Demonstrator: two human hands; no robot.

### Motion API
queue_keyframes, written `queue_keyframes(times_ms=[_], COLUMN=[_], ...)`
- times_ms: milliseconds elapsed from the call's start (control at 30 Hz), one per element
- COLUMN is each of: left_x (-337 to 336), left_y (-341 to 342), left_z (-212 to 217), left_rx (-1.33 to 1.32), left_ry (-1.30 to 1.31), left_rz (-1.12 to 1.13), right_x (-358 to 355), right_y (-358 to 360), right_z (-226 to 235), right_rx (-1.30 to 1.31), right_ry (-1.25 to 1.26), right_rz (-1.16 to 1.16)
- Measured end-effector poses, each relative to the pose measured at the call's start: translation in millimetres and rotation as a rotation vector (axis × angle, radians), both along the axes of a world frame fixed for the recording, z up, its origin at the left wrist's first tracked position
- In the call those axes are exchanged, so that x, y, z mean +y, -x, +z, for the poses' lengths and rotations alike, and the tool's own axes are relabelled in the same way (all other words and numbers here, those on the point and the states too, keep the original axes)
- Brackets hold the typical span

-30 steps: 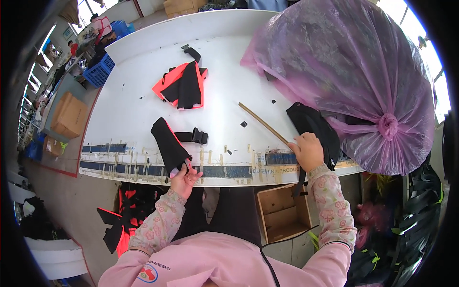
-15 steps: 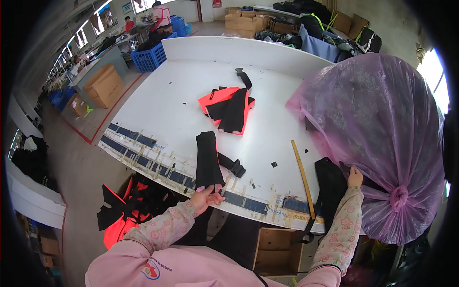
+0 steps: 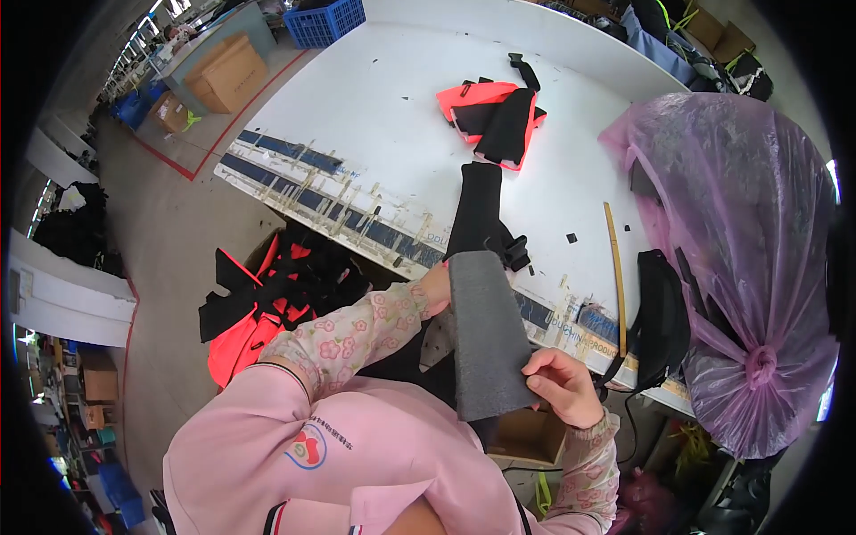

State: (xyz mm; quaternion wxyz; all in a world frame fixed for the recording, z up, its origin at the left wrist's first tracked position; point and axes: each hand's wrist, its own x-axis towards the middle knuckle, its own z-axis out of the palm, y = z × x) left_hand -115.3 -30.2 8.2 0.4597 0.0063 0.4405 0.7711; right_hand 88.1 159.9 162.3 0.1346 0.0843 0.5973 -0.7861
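A grey, felt-like panel (image 3: 489, 334) is held up close in front of me. My right hand (image 3: 566, 388) pinches its right lower edge between thumb and fingers. Behind the panel's left edge is my left hand (image 3: 436, 288), its fingers mostly hidden, closed at the near end of a black fabric panel (image 3: 477, 209). That black panel reaches over the table edge onto the white tabletop, with a black buckle (image 3: 515, 253) on a strap at its right. Farther back lies a folded orange-and-black fabric piece (image 3: 499, 125) with a strap and buckle.
A wooden ruler (image 3: 615, 276) lies at the right, beside a black pouch (image 3: 662, 316). A large tied purple plastic bag (image 3: 740, 232) bulges over the table's right side. Orange-and-black pieces (image 3: 245, 330) are piled below the left edge. A blue crate (image 3: 325, 24) stands beyond.
My right hand has come from beside the purple bag to my front, now with the grey panel. The view has tilted down, and the black panel's near end is now covered.
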Motion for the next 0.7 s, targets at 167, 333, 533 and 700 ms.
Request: queue_keyframes(times_ms=[167, 333, 533, 700], left_x=[-5.5, -3.9, -3.4, 3.5], left_y=[-8.6, -10.8, -15.7, -23.5], left_z=[13.8, 18.0, 19.8, -4.4], left_rx=[-0.044, -0.047, -0.051, 0.088], left_ry=[-0.157, -0.128, -0.009, 0.164], left_rz=[-0.081, 0.001, 0.042, -0.035], right_x=[-23.7, -38.8, -57.5, -61.4], right_y=[-7.4, -17.1, -15.1, 1.1], right_z=[-9.9, 0.3, 2.7, -17.3], right_rx=[-0.163, -0.18, -0.177, -0.187], right_ry=[-0.032, 0.017, -0.016, -0.046], right_rz=[0.0, -0.086, -0.228, -0.377])
